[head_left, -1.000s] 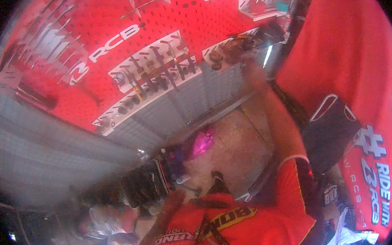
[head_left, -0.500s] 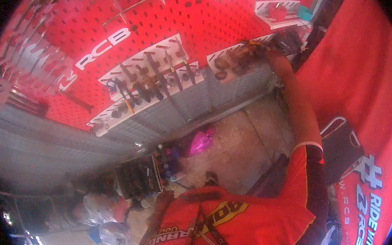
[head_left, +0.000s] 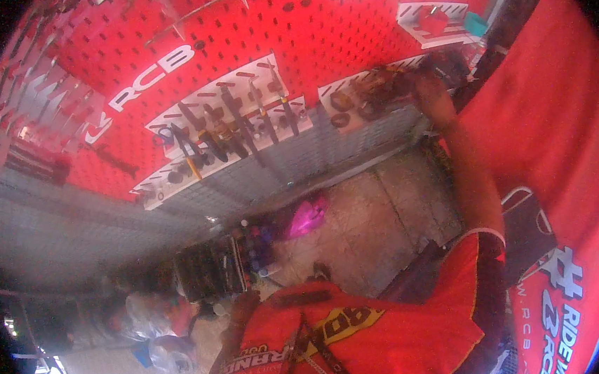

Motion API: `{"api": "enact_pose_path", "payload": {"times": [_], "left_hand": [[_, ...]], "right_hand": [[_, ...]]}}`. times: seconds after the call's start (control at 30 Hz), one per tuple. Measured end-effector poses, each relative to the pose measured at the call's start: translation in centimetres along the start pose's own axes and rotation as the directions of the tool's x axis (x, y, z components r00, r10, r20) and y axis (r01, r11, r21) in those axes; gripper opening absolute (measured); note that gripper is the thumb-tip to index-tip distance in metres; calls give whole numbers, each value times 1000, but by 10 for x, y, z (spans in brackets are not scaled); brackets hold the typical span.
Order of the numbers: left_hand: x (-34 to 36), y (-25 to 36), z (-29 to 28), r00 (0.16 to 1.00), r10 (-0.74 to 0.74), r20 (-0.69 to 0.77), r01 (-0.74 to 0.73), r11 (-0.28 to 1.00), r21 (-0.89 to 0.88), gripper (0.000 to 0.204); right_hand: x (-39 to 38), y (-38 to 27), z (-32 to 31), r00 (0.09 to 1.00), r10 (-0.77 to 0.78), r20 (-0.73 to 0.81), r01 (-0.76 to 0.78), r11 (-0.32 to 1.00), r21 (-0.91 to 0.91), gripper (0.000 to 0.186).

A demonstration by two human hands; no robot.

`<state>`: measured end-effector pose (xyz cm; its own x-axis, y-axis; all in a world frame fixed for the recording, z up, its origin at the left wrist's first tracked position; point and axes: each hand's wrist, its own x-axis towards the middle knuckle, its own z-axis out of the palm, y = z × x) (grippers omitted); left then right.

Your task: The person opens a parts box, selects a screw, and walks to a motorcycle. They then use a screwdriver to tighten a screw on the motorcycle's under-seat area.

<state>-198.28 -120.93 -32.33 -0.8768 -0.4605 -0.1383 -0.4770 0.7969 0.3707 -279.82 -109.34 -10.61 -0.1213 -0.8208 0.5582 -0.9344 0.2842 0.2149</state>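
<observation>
My right hand (head_left: 429,92) reaches up to a white shelf (head_left: 333,124) at the upper right of a red pegboard (head_left: 246,43), among dark round items (head_left: 341,103); blur and those items hide whether it holds anything. Left of that shelf hangs a white rack (head_left: 262,70) of hand tools with some yellow handles. My left hand (head_left: 242,305) is low at the left edge of my red shirt (head_left: 394,313), too dark and small to show its fingers.
A red banner (head_left: 560,96) hangs close along the right. Below the board are a grey wall (head_left: 84,225), a tiled floor (head_left: 379,216) with a pink plastic bag (head_left: 305,218), a black case (head_left: 204,272) and clear bags (head_left: 172,355). Bright daylight shows at lower left.
My right hand and forearm have shifted rightward and slightly up in the picture along the shelf. The view has turned a little, moving the board's right part rightward. My left hand stays low.
</observation>
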Motion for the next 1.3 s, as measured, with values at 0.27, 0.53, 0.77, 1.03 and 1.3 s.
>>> {"api": "enact_pose_path", "payload": {"times": [0.27, 0.53, 0.77, 1.03, 1.3], "left_hand": [[-7, -7, 9, 994, -106, -25, 101, 981, -165, 32], [-7, 12, -2, 958, -239, 157, 267, 946, -187, 36], [-20, -10, 37, 959, -266, 97, 275, 794, -542, 41], [-16, 9, 21, 908, -363, 207, 418, 810, -411, 40], [-19, 21, 15, 982, -179, 56, 188, 952, -242, 36]], "right_hand": [[56, -46, -52, 992, -26, 123, -3, 974, 224, 39], [90, -66, -26, 934, -159, 320, 119, 983, 140, 33], [90, -71, -17, 958, 8, 287, -52, 987, 149, 33], [89, -69, -38, 947, -85, 310, 31, 984, 174, 43], [78, -75, -63, 976, -78, 203, 39, 981, 191, 47]]}}
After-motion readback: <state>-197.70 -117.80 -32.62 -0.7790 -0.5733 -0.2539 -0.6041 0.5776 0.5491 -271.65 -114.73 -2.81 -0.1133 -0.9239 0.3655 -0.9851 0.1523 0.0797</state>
